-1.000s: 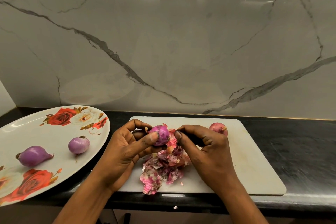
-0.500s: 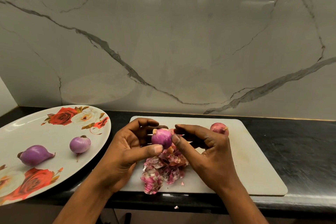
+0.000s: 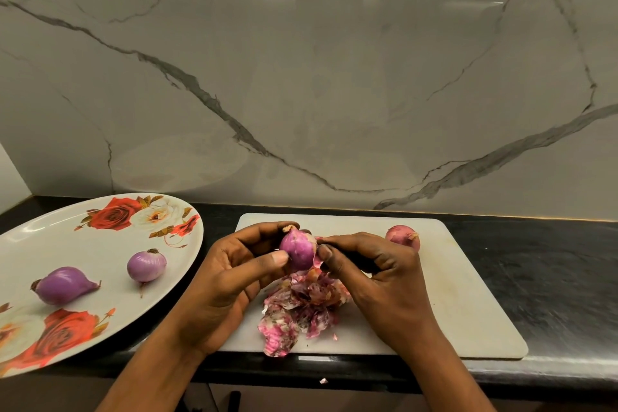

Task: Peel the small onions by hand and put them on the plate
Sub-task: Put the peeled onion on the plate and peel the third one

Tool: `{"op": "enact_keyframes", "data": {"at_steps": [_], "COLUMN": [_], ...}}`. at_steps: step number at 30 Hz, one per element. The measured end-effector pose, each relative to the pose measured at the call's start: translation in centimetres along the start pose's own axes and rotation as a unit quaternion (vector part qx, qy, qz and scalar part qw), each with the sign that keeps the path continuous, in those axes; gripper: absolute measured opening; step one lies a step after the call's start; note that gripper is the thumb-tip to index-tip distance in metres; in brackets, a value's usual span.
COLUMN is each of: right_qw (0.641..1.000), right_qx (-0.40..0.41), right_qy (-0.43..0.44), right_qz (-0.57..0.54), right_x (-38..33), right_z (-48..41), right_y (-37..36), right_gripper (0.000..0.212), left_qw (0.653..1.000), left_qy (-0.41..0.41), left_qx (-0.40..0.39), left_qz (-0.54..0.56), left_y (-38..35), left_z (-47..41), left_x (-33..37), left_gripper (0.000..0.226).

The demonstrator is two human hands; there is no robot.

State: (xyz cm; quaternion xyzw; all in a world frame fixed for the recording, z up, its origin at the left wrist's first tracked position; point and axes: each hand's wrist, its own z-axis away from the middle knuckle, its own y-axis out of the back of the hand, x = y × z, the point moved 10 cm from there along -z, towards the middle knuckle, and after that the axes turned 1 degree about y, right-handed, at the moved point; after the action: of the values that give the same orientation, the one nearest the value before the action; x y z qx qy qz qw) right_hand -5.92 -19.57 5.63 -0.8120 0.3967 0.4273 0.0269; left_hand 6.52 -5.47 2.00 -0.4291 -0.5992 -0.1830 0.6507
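From the head camera, the left hand (image 3: 230,281) holds a small onion (image 3: 297,249) just above the far left part of a white cutting board (image 3: 468,294). Its thumb presses the near side and its fingers curl round the far side. The right hand (image 3: 378,278) meets it from the right, with thumb and forefinger pinching a loose skin flap (image 3: 317,240) at the onion's right shoulder.

Below the hands a heap of peels (image 3: 301,308) lies on the board. One unpeeled onion (image 3: 403,237) sits at the board's far edge, to the right. On the flowered plate (image 3: 100,251), left of the board, rest a long peeled onion (image 3: 63,285) and a round peeled onion (image 3: 146,265), apart from each other.

The onion looks light and firm, and its bared surface is glossy, so it is likely slippery. A cradling hold round the middle, with the root and tip left free, should keep it steady. The skin seems thin, dry and brittle, so it probably tears in pieces. It is best taken at a lifted edge near the tip and drawn down along the bulb, not yanked outward.
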Motion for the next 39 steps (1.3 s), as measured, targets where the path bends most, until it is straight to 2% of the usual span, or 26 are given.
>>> {"op": "enact_keyframes", "data": {"at_steps": [5, 13, 20, 26, 39], "right_qw": [1.000, 1.000, 0.998, 0.997, 0.989], "right_qx": [-0.003, -0.018, -0.048, -0.036, -0.037], "right_qy": [-0.003, 0.022, 0.036, 0.057, 0.103], "right_qz": [0.007, -0.008, 0.009, 0.040, 0.102], "right_x": [-0.2, -1.4, -1.8, -1.6, -2.3], "right_z": [0.1, 0.0, 0.0, 0.1, 0.4], "right_y": [-0.1, -0.4, -1.1, -0.8, -1.2], "right_gripper": [0.019, 0.032, 0.043, 0.020, 0.019], "left_qw": [0.999, 0.996, 0.980, 0.970, 0.967], "left_qy": [-0.007, -0.025, -0.082, -0.110, -0.106], "left_qx": [0.007, 0.008, 0.016, 0.024, 0.042], "left_qz": [-0.041, -0.087, -0.180, -0.216, -0.229], "left_y": [-0.1, -0.1, -0.2, -0.4, -0.2], "left_z": [0.0, 0.1, 0.2, 0.2, 0.5], "left_x": [0.3, 0.3, 1.2, 1.6, 1.7], "left_gripper": [0.046, 0.056, 0.053, 0.052, 0.052]}}
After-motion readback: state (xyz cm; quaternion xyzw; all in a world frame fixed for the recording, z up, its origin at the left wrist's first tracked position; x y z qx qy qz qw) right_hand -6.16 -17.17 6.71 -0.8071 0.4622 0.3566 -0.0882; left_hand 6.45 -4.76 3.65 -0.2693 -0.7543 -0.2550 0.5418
